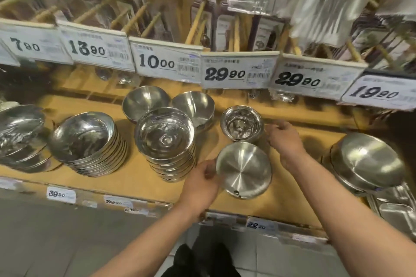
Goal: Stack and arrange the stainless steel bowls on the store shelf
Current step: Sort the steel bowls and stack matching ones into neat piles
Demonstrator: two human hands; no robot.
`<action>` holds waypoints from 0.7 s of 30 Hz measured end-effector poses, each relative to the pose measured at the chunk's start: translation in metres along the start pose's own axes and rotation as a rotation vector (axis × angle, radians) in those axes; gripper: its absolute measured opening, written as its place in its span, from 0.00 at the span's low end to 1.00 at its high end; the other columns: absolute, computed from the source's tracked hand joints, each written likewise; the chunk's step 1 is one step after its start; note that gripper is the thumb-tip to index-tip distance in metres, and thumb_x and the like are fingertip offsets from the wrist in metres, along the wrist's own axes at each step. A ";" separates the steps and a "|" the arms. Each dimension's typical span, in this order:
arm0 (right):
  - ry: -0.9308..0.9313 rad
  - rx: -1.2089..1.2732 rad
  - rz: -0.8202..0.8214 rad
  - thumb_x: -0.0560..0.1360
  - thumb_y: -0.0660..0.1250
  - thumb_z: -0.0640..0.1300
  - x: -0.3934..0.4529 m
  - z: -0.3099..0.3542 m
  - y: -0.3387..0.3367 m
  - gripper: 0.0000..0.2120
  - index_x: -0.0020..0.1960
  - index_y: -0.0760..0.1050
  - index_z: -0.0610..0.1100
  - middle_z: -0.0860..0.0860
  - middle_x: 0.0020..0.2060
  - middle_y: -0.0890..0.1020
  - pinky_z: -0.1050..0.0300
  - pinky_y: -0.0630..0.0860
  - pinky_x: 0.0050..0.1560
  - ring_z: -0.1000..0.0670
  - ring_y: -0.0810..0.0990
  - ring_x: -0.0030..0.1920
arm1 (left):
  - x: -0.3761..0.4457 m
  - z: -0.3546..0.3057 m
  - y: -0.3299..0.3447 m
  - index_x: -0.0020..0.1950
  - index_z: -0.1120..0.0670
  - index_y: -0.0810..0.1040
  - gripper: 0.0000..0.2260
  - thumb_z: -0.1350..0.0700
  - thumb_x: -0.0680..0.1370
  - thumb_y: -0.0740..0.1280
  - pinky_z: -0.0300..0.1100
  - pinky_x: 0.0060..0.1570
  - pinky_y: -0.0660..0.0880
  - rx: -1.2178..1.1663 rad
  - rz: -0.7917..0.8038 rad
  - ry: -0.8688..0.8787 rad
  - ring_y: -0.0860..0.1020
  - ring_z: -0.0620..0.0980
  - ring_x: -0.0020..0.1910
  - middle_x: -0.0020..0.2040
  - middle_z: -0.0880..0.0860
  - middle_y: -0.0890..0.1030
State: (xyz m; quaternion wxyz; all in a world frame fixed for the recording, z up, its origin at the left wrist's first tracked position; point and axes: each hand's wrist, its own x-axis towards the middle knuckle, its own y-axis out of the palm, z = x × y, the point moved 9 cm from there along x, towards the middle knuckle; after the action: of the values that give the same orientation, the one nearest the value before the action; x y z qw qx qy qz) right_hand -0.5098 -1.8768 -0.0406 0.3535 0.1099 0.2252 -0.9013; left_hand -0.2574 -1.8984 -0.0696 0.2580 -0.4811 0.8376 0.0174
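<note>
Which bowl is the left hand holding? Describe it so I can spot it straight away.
Find the wooden shelf under the price tags. Right of the tall bowl stack, near the front edge, the left hand grips a brushed bowl. It is the only one tipped toward the camera, unstacked.

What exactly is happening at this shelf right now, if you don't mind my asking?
A person is arranging steel bowls on a wooden store shelf. The left hand grips the edge of an upside-down bowl at the shelf front. The right hand, fingers spread, reaches toward a small upright bowl just behind it. Tall bowl stacks stand to the left.
</note>
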 end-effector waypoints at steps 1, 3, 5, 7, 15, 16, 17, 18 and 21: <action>0.012 -0.047 -0.006 0.80 0.67 0.44 0.012 -0.001 0.004 0.14 0.62 0.76 0.38 0.48 0.42 0.82 0.46 0.76 0.48 0.45 0.79 0.43 | 0.002 0.003 -0.002 0.47 0.44 0.80 0.07 0.57 0.79 0.71 0.29 0.39 0.73 0.002 -0.020 -0.005 0.79 0.29 0.37 0.39 0.30 0.82; 0.064 -0.140 0.010 0.81 0.67 0.44 0.032 -0.011 0.015 0.18 0.68 0.74 0.36 0.43 0.53 0.81 0.64 0.64 0.46 0.41 0.80 0.54 | 0.007 0.012 -0.005 0.50 0.42 0.80 0.08 0.56 0.80 0.70 0.29 0.40 0.76 -0.017 -0.066 -0.032 0.80 0.29 0.39 0.40 0.29 0.83; 0.119 -0.186 0.098 0.82 0.65 0.41 0.048 -0.027 0.031 0.18 0.68 0.73 0.33 0.38 0.62 0.80 0.55 0.72 0.49 0.37 0.79 0.62 | 0.010 0.019 -0.007 0.53 0.42 0.80 0.09 0.57 0.81 0.70 0.24 0.41 0.74 -0.026 -0.104 -0.047 0.80 0.27 0.42 0.43 0.26 0.81; 0.151 -0.212 0.124 0.80 0.67 0.41 0.056 -0.036 0.038 0.15 0.63 0.78 0.33 0.37 0.60 0.82 0.47 0.78 0.57 0.37 0.81 0.61 | 0.013 0.024 -0.009 0.54 0.41 0.80 0.11 0.59 0.81 0.69 0.23 0.44 0.74 -0.015 -0.139 -0.056 0.78 0.24 0.45 0.44 0.24 0.81; 0.259 0.109 0.102 0.76 0.70 0.32 0.057 -0.047 0.037 0.15 0.61 0.80 0.39 0.41 0.55 0.84 0.49 0.85 0.51 0.43 0.86 0.52 | 0.007 0.017 -0.006 0.68 0.51 0.79 0.15 0.60 0.81 0.67 0.41 0.67 0.74 -0.009 -0.188 -0.083 0.79 0.40 0.61 0.64 0.43 0.81; 0.263 0.124 0.110 0.76 0.68 0.31 0.054 -0.046 0.036 0.16 0.62 0.80 0.39 0.40 0.55 0.84 0.48 0.85 0.52 0.42 0.85 0.53 | 0.006 0.013 -0.006 0.66 0.48 0.79 0.15 0.61 0.81 0.66 0.36 0.61 0.75 -0.021 -0.187 -0.089 0.80 0.37 0.56 0.61 0.42 0.82; 0.262 0.136 0.116 0.75 0.68 0.30 0.050 -0.043 0.034 0.16 0.62 0.80 0.39 0.39 0.55 0.84 0.48 0.85 0.53 0.41 0.85 0.52 | 0.005 0.009 -0.006 0.62 0.45 0.80 0.14 0.61 0.81 0.66 0.31 0.53 0.76 -0.024 -0.180 -0.093 0.80 0.33 0.51 0.58 0.41 0.83; 0.254 0.156 0.117 0.75 0.67 0.29 0.047 -0.041 0.032 0.16 0.61 0.80 0.38 0.38 0.54 0.84 0.48 0.84 0.53 0.40 0.85 0.52 | 0.006 0.005 -0.005 0.58 0.42 0.79 0.14 0.61 0.81 0.66 0.28 0.46 0.75 -0.015 -0.170 -0.087 0.80 0.31 0.45 0.54 0.40 0.83; 0.228 0.159 0.118 0.75 0.68 0.29 0.033 -0.035 0.021 0.14 0.59 0.80 0.35 0.37 0.53 0.84 0.47 0.84 0.54 0.40 0.86 0.51 | 0.008 -0.009 -0.006 0.53 0.42 0.78 0.12 0.61 0.82 0.66 0.22 0.42 0.71 0.031 -0.168 -0.048 0.78 0.26 0.44 0.55 0.38 0.82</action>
State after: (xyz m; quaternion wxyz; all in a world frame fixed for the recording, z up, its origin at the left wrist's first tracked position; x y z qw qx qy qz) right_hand -0.5178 -1.8927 -0.0901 0.3681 0.2521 0.1848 -0.8757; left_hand -0.2594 -1.9108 -0.0639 0.2860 -0.5450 0.7882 -0.0058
